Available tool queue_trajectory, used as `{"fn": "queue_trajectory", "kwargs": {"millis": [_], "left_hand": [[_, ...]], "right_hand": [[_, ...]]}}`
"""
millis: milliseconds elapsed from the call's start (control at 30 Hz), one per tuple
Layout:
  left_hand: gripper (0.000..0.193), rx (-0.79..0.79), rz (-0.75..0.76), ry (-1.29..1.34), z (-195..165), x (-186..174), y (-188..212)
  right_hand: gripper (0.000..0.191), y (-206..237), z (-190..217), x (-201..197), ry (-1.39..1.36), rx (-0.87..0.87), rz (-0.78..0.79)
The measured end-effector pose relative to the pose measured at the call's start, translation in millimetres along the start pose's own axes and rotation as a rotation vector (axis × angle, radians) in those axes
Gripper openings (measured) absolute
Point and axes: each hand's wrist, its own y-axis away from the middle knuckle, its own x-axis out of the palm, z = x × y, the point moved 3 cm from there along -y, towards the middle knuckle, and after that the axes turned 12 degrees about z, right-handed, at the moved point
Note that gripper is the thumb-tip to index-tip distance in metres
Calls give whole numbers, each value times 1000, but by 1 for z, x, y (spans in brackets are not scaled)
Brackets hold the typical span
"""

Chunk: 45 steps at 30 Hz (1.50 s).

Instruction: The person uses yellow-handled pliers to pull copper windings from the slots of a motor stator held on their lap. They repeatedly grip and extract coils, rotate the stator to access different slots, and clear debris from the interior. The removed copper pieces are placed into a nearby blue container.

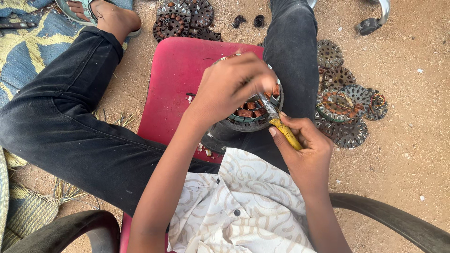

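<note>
You have no packages, labels or signs in view; what surrounds you is bare metal and copper on sandy ground. Your left hand (232,84) is clamped over the top of a round motor stator (253,112), its copper windings showing under your fingers, and the stator sits on the near right corner of a red stool (176,79), leaning against your right leg (293,51). Your right hand (302,143) is closed around the yellow handle of a screwdriver (279,122), just beside the stator's lower right rim, with the metal shaft angled up and left into the windings beneath your left hand. The two hands are close together, nearly touching over the stator. To your right, a heap of stripped stator plates (349,105) lies on the ground just beside your leg, some with loose copper wire on them; another small stack (185,18) lies beyond the stool's far edge. The stool's left half is bare red surface. Your left leg (61,117) stretches out to the left over a blue and yellow woven mat (28,42). A dark curved chair arm (398,220) runs along the lower right, and open sand lies beyond the heap on the right.
</note>
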Motion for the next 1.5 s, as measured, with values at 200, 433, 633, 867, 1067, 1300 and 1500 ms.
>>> {"fn": "queue_trajectory", "kwargs": {"millis": [200, 433, 633, 867, 1067, 1300, 1500], "left_hand": [[42, 11, 247, -47, -5, -3, -9], [31, 103, 193, 218, -2, -9, -20], [16, -31, -170, 471, 6, -13, -22], [15, 47, -300, 12, -3, -15, -17], [23, -81, -274, 127, 3, -6, -20], [20, -37, -183, -19, -1, -3, -21], [28, -26, -73, -305, -6, 3, -19]], "right_hand": [[24, -1, -23, -5, -67, 30, -6], [30, -6, -15, -35, -255, -45, 10], [35, 9, 24, -79, -88, 120, 65], [29, 10, 35, -79, 113, 246, 142], [28, 9, 40, -80, 149, 275, 148], [30, 7, 46, -71, 245, 276, 142], [25, 3, 60, -78, 377, 311, 203]]}}
